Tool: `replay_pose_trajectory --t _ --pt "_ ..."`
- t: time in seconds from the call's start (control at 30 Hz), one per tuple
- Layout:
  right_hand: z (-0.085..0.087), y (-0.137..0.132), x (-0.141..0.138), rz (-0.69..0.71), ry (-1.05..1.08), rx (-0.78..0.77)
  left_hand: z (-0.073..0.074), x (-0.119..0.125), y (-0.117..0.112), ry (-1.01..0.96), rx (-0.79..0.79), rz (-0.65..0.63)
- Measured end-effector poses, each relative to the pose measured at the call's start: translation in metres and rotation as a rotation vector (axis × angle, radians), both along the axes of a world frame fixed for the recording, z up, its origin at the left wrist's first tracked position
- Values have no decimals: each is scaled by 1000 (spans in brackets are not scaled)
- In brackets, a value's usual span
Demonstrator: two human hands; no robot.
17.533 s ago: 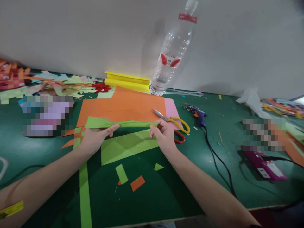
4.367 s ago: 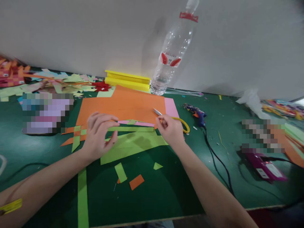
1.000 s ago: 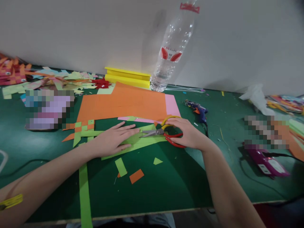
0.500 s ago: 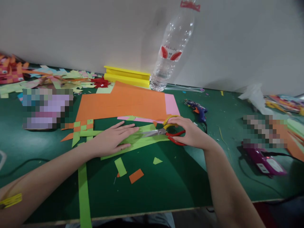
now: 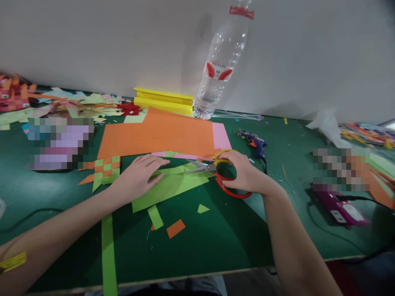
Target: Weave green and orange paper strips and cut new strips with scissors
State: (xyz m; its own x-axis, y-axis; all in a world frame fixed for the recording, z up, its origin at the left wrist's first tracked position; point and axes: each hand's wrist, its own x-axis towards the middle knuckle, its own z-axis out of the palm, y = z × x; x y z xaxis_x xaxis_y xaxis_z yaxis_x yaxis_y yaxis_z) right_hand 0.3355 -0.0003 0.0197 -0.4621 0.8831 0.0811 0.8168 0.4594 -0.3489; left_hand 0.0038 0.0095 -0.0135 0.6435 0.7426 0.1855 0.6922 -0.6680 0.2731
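Note:
My right hand [image 5: 245, 172] has its fingers through the handles of the scissors [image 5: 211, 167], one handle yellow and one red, with blades parted and pointing left over green paper [image 5: 173, 187]. My left hand [image 5: 140, 174] rests at the left part of that paper, fingers stretched and thumb apart; what lies under its palm is hidden. Just left of it is a woven orange and green paper piece [image 5: 107, 168] with pointed orange ends. A long green strip [image 5: 108, 250] runs from below my left forearm over the table's front edge.
Behind the hands lie a large orange sheet [image 5: 160, 133] and a pink sheet [image 5: 221, 135]. A plastic bottle [image 5: 212, 78] leans at the wall beside a yellow folded strip [image 5: 163, 100]. A glue gun [image 5: 254, 142], a purple power strip [image 5: 342, 207] and paper scraps [image 5: 175, 228] lie around.
My left hand has drawn back left and lifted its fingers from the green paper, baring more of it. The scissors' handles have spread wider, the red one swinging down.

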Motion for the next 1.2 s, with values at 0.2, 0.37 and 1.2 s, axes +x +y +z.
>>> replay_pose_trajectory --t 0.2,0.37,1.2 --pt "0 0 -7 27 19 -30 2 -2 0 38 51 51" --pt "-4 0 -11 63 19 -16 3 -2 2 0 -30 37" --pt "-1 2 -6 56 37 25 3 0 -4 -130 -113 70"
